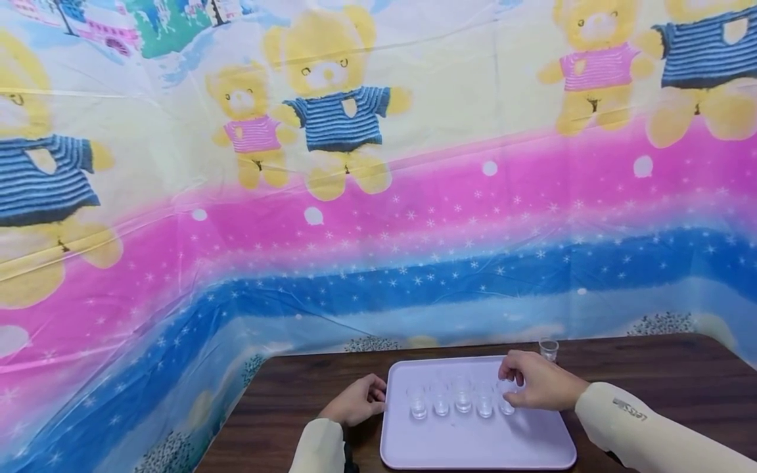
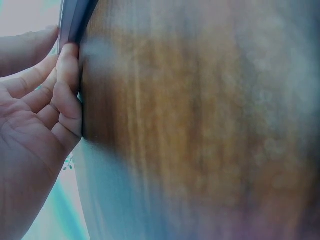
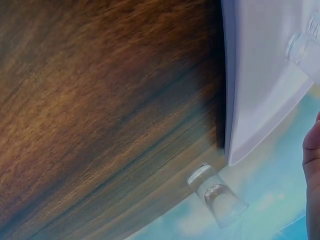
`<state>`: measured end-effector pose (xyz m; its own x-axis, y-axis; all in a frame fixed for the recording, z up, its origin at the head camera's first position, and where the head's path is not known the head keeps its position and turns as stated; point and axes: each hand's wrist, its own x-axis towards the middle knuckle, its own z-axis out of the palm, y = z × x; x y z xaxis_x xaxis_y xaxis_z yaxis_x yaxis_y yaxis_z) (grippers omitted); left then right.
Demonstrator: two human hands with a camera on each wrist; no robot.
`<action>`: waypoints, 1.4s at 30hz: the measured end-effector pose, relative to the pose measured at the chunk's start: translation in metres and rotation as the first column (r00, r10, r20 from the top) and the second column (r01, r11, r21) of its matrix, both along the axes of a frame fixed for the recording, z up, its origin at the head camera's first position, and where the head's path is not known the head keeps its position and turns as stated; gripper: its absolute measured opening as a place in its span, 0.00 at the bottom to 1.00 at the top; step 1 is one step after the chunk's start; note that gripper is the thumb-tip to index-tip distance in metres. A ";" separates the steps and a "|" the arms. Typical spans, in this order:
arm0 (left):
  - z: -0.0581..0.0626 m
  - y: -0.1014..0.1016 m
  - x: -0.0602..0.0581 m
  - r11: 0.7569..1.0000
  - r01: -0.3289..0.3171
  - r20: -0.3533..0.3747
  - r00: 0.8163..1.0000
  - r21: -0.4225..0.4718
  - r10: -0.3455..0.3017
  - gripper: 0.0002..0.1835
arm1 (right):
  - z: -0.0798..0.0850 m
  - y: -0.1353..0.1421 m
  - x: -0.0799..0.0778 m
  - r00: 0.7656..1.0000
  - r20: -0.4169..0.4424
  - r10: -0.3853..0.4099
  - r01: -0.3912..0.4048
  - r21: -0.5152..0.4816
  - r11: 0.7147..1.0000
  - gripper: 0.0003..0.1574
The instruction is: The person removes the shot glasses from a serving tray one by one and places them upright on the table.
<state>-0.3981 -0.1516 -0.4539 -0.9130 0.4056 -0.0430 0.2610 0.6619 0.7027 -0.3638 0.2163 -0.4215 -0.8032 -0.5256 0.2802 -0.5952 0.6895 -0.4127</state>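
Observation:
A pale lilac tray (image 1: 473,447) lies on the dark wooden table, with several small clear shot glasses (image 1: 463,397) standing in a row across it. My right hand (image 1: 541,381) comes in from the right and pinches the shot glass (image 1: 506,402) at the row's right end between thumb and fingers. At the tray's left edge, my left hand (image 1: 357,399) holds the rim, its fingers curled against it. The left wrist view shows these fingers (image 2: 67,95) bent at the tray edge (image 2: 76,20). Only part of the right hand (image 3: 312,170) enters its wrist view.
One more shot glass (image 1: 549,349) stands on the table (image 1: 650,387) behind the tray's right corner; the right wrist view shows this lone glass (image 3: 217,196) near the table's back edge. A printed curtain (image 1: 449,197) with teddy bears hangs right behind the table.

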 end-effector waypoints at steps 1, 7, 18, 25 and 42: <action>0.001 0.000 0.001 1.000 -0.001 0.003 1.000 0.003 0.001 0.15 | 0.001 0.000 0.001 1.000 0.004 -0.002 0.002 0.002 1.000 0.15; 0.002 0.001 0.002 1.000 0.010 0.005 1.000 0.008 -0.010 0.14 | 0.008 0.006 -0.001 0.997 -0.058 -0.058 0.060 0.031 0.998 0.15; -0.001 -0.001 0.000 1.000 0.026 -0.008 1.000 0.018 -0.026 0.14 | 0.016 0.049 -0.011 0.983 -0.120 -0.137 0.139 0.001 0.990 0.14; -0.003 -0.001 -0.002 1.000 0.027 -0.016 1.000 0.009 -0.027 0.14 | 0.007 0.072 -0.015 0.966 -0.076 -0.247 0.247 -0.014 0.969 0.18; -0.002 0.000 -0.002 1.000 0.013 -0.012 1.000 -0.003 -0.013 0.14 | -0.009 0.085 -0.023 0.927 -0.012 -0.375 0.375 -0.004 0.927 0.18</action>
<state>-0.3998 -0.1516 -0.4560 -0.9083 0.4170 -0.0337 0.2774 0.6605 0.6977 -0.3864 0.3011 -0.4304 -0.9380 -0.1864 0.2923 -0.2986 0.8628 -0.4079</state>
